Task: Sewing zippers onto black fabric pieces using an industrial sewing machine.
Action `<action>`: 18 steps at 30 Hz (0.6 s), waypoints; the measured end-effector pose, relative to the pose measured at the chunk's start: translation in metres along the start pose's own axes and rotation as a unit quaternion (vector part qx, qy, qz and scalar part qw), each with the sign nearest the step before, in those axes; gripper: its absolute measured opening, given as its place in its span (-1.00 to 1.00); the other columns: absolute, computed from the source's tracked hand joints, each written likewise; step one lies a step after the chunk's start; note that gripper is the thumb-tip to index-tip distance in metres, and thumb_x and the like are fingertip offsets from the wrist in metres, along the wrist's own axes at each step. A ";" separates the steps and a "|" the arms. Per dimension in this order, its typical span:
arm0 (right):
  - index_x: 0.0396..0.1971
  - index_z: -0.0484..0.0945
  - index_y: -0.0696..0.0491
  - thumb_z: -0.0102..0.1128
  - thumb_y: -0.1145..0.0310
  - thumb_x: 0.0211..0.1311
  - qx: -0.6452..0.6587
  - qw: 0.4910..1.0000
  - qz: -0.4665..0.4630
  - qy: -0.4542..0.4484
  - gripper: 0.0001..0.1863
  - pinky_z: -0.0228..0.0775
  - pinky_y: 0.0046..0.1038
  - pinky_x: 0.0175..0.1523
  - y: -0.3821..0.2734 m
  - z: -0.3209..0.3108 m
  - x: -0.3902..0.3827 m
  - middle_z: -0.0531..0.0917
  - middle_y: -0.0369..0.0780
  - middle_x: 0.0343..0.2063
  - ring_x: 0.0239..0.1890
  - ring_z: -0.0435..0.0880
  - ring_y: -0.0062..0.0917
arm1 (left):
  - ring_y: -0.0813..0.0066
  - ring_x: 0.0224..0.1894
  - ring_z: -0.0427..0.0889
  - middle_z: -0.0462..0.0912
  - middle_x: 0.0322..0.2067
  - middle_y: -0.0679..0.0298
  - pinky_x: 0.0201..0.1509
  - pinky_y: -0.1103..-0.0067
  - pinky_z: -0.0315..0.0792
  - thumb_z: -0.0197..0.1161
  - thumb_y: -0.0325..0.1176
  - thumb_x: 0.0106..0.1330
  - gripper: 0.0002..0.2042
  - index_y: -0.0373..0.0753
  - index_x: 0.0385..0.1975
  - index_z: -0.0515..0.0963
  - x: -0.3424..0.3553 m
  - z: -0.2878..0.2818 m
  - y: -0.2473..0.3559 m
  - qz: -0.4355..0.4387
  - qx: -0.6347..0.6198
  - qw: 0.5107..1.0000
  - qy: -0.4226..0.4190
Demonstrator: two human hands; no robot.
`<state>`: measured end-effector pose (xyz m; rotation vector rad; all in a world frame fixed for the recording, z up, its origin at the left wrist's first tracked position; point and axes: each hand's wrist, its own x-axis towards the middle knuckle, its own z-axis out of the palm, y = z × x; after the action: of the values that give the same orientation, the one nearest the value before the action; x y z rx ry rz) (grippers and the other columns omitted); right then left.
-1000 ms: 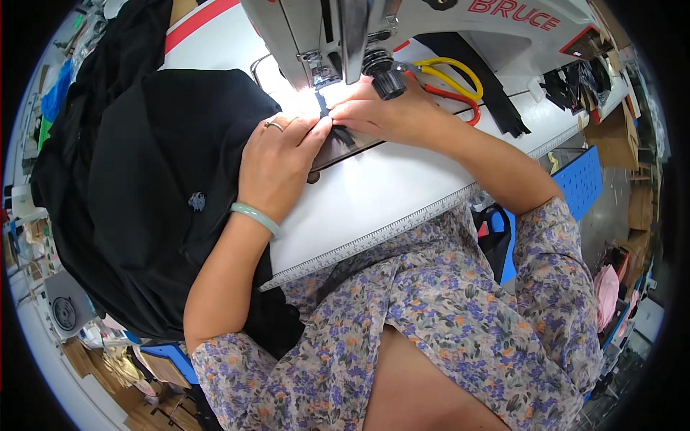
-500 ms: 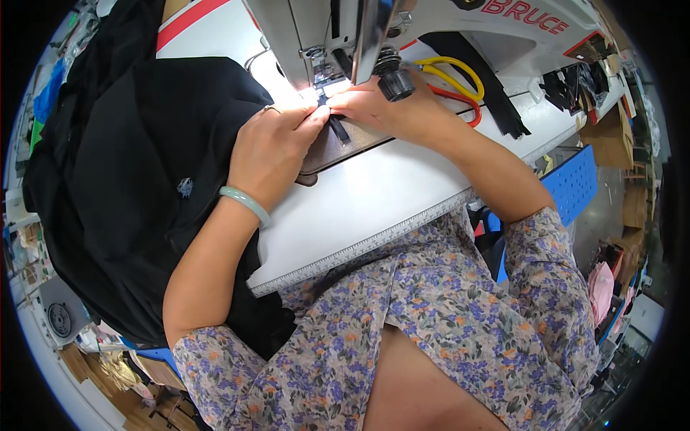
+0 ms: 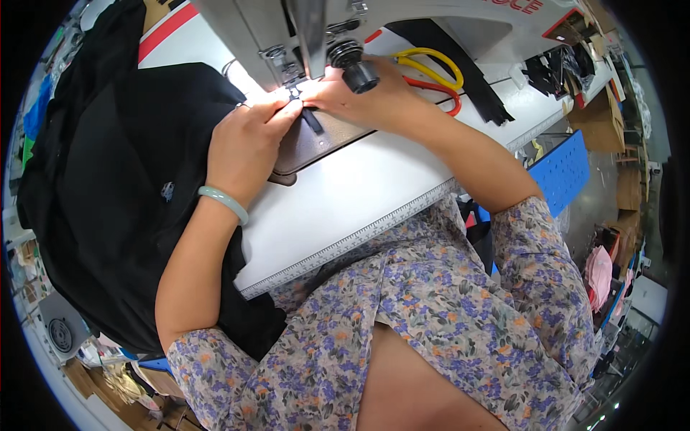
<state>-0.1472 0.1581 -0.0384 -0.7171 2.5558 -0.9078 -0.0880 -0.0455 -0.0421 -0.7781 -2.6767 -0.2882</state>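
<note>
Both hands meet at the lit presser foot of a white sewing machine [image 3: 248, 32]. My left hand [image 3: 246, 144], with a pale green bangle [image 3: 224, 203] on its wrist, has thumb and finger closed just beside the foot. My right hand [image 3: 366, 98] is closed against it from the other side, partly behind a black knob [image 3: 359, 75]. Between their fingertips a narrow dark fabric strip [image 3: 311, 120] sticks out over the brown metal plate [image 3: 330, 140]. Its far part, under the fingers and foot, is hidden. A large black garment [image 3: 100, 172] lies bunched beside my left forearm.
Yellow-and-red-handled scissors [image 3: 449, 68] lie right of my right hand, beside a black fabric piece [image 3: 485, 93]. A measuring tape [image 3: 345, 243] runs along the white table's near edge. Black scraps and clear plastic [image 3: 564, 70] sit farther right.
The whole view has shifted, so the machine and hands appear farther left and slightly higher. Both hands still meet at the presser foot, with the dark strip between them.
</note>
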 end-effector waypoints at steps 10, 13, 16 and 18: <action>-0.43 0.58 -0.13 0.30 0.21 0.02 -0.207 0.902 -0.319 0.203 -0.87 0.48 -0.41 -0.32 0.018 0.011 -0.002 0.61 -0.37 -0.41 -0.35 0.61 -0.47 | 0.39 -0.21 0.58 0.62 -0.19 0.39 -0.14 0.50 0.48 0.12 -0.41 0.16 -0.79 -0.06 -0.23 0.62 0.006 -0.007 0.004 0.014 0.022 1.000 -0.005; -0.43 0.59 -0.13 0.30 0.22 0.02 -0.184 0.911 -0.321 0.180 -0.87 0.49 -0.41 -0.31 0.018 0.010 -0.002 0.61 -0.42 -0.38 -0.34 0.61 -0.49 | 0.43 -0.14 0.55 0.61 -0.18 0.41 -0.09 0.50 0.45 0.13 -0.40 0.15 -0.79 -0.06 -0.24 0.62 0.003 -0.018 0.007 0.037 0.086 0.995 0.016; -0.41 0.63 -0.14 0.35 0.23 0.00 -0.190 0.903 -0.338 0.188 -0.86 0.49 -0.47 -0.32 0.016 0.007 -0.004 0.63 -0.50 -0.34 -0.34 0.61 -0.58 | 0.44 -0.14 0.54 0.61 -0.21 0.42 -0.09 0.50 0.45 0.15 -0.40 0.11 -0.79 -0.07 -0.26 0.63 -0.001 -0.017 0.004 0.016 0.073 0.997 0.006; -0.42 0.63 -0.15 0.35 0.24 0.00 -0.185 0.901 -0.345 0.188 -0.87 0.49 -0.47 -0.30 0.014 0.007 -0.005 0.63 -0.51 -0.32 -0.34 0.61 -0.59 | 0.43 -0.17 0.55 0.61 -0.24 0.43 -0.11 0.51 0.46 0.16 -0.40 0.09 -0.79 -0.07 -0.27 0.63 -0.001 -0.013 0.000 0.001 0.024 1.000 -0.008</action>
<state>-0.1447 0.1671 -0.0522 -1.8022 2.8837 -0.8036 -0.0835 -0.0498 -0.0307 -0.7728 -2.6868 -0.2162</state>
